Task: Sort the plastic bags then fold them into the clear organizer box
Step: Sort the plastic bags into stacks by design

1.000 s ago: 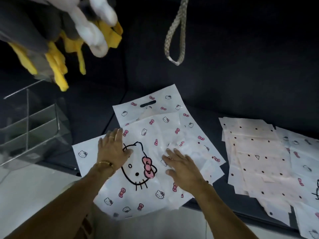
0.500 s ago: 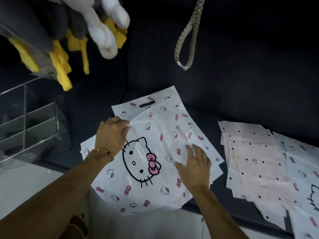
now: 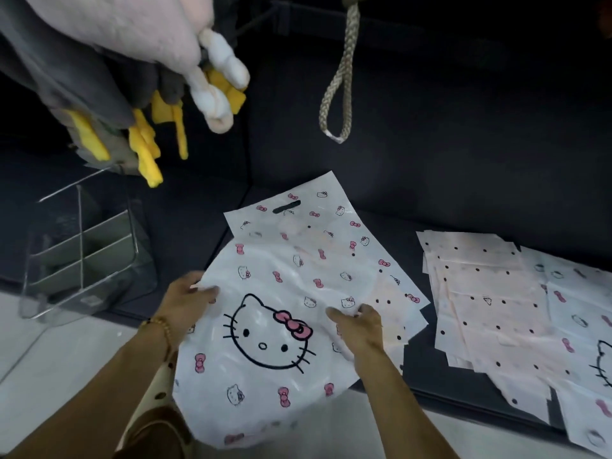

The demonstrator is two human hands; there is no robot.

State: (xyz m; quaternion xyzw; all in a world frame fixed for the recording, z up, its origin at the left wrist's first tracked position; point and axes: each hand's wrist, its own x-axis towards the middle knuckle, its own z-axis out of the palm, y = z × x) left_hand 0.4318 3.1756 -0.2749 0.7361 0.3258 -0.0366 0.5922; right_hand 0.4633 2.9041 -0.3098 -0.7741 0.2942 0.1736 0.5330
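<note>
A white plastic bag with a large cat face and pink bows (image 3: 271, 339) is lifted toward me off a stack of similar bags (image 3: 318, 223) on the dark surface. My left hand (image 3: 187, 301) grips its left edge, thumb on top. My right hand (image 3: 359, 327) pinches its right side. A pale pink dotted bag (image 3: 390, 309) shows beneath, to the right. The clear organizer box (image 3: 82, 256) with dividers stands at the left, apart from both hands.
A spread pile of pink dotted bags (image 3: 483, 303) and more cat-print bags (image 3: 583, 326) lies at the right. Plush toys with yellow parts (image 3: 145, 94) hang above the box. A braided rope loop (image 3: 337, 94) hangs at top centre. The pale floor (image 3: 49, 352) lies below the dark surface's front edge.
Both hands went from pressing flat on the bag to gripping its sides. The cat-face bag has been pulled off the stack toward me.
</note>
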